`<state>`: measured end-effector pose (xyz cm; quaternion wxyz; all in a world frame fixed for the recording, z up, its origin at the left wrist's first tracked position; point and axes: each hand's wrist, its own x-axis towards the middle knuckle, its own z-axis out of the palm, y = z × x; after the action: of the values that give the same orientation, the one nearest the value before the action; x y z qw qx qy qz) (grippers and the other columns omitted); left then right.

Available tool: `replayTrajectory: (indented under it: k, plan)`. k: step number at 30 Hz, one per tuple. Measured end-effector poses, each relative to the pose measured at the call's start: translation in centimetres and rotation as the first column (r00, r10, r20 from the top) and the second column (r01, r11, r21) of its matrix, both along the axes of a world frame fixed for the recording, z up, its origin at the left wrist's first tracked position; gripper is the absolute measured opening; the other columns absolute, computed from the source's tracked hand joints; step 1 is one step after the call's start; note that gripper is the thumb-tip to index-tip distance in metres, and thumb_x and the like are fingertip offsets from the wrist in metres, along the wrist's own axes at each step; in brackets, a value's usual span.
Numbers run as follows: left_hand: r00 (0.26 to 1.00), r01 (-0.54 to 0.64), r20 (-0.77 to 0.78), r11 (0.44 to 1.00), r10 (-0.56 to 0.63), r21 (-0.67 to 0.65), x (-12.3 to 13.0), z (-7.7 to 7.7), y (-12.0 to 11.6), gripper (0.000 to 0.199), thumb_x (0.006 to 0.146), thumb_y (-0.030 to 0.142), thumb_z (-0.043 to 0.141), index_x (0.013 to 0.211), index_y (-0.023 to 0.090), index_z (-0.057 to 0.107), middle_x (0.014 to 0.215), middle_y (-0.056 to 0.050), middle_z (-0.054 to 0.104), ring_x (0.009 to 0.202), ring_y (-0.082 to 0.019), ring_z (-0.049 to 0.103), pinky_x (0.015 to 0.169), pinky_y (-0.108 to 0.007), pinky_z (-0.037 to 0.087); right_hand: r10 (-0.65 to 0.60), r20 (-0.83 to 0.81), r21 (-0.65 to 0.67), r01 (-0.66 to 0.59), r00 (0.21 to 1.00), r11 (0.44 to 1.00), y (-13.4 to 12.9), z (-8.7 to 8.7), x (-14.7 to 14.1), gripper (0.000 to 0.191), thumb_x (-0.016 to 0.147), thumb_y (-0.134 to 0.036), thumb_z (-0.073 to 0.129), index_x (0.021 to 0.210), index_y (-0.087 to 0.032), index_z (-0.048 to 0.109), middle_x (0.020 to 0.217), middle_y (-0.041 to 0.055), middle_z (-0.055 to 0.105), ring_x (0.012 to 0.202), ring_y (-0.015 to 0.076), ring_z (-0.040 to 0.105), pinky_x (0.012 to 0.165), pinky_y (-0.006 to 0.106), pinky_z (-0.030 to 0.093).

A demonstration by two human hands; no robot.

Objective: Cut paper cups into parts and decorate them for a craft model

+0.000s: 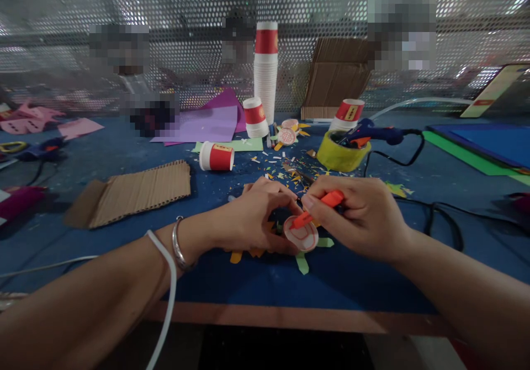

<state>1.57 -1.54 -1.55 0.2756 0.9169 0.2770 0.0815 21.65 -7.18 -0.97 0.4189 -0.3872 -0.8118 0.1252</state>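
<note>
My left hand [252, 218] is closed around the edge of a small white paper disc [307, 242], perhaps a cut-off cup bottom, and tilts it up. Curved red lines are drawn on its face. In my right hand [368, 215] is an orange-red marker [317, 210], gripped like a pen with its tip at the disc's upper left. Beneath the disc lie green paper strips [302, 263] and orange paper pieces [236, 257], partly hidden by my left hand.
Paper scraps litter the blue table [232, 290]. Behind stand a tall cup stack [265, 77] and a yellow tape roll [339, 157] with a blue glue gun [381, 132] resting in it. A tipped paper cup [217, 156] and corrugated cardboard [143, 193] lie left; a black cord [451, 229] runs right.
</note>
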Motion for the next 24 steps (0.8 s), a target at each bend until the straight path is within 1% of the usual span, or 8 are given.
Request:
replayTrajectory:
  k: [4, 10, 19, 24]
  plan:
    - [1.000, -0.017, -0.022, 1.000, 0.016, -0.015, 0.07, 0.36, -0.19, 0.054, 0.068, 0.052, 0.083, 0.115, 0.029, 0.069, 0.124, -0.006, 0.061, 0.117, -0.031, 0.048, 0.099, -0.049, 0.036, -0.006, 0.015, 0.007, 0.006, 1.000, 1.000, -0.04, 0.12, 0.00, 0.027, 0.091, -0.017, 0.055, 0.064, -0.020, 0.056, 0.054, -0.0030, 0.059, 0.046, 0.0068, 0.048, 0.047, 0.021, 0.037]
    - [0.999, -0.028, -0.044, 0.999, 0.027, -0.037, 0.22, 0.52, -0.22, 0.054, 0.068, 0.050, 0.084, 0.113, 0.026, 0.069, 0.126, -0.006, 0.061, 0.119, -0.032, 0.047, 0.101, -0.049, 0.035, -0.011, 0.025, 0.020, 0.011, 1.000, 1.000, -0.12, 0.14, 0.14, 0.024, 0.090, -0.017, 0.056, 0.066, -0.019, 0.058, 0.055, -0.0030, 0.061, 0.046, 0.0065, 0.049, 0.047, 0.020, 0.038]
    - [1.000, -0.028, -0.010, 0.999, 0.028, -0.036, 0.13, 0.34, -0.27, 0.051, 0.068, 0.049, 0.085, 0.111, 0.025, 0.069, 0.122, -0.006, 0.062, 0.116, -0.030, 0.048, 0.100, -0.048, 0.036, -0.016, 0.049, 0.037, 0.014, 0.999, 0.999, -0.21, 0.12, 0.19, 0.026, 0.091, -0.017, 0.054, 0.065, -0.020, 0.056, 0.056, -0.0024, 0.061, 0.046, 0.0073, 0.049, 0.048, 0.021, 0.038]
    - [0.999, -0.023, 0.022, 1.000, 0.023, -0.014, 0.03, 0.05, -0.23, 0.052, 0.067, 0.050, 0.085, 0.111, 0.027, 0.069, 0.121, -0.006, 0.063, 0.115, -0.030, 0.049, 0.101, -0.049, 0.036, -0.003, 0.066, 0.055, -0.001, 0.998, 0.998, -0.06, 0.40, 0.14, 0.026, 0.090, -0.014, 0.054, 0.064, -0.020, 0.053, 0.054, -0.0040, 0.055, 0.046, 0.0066, 0.046, 0.047, 0.021, 0.035]
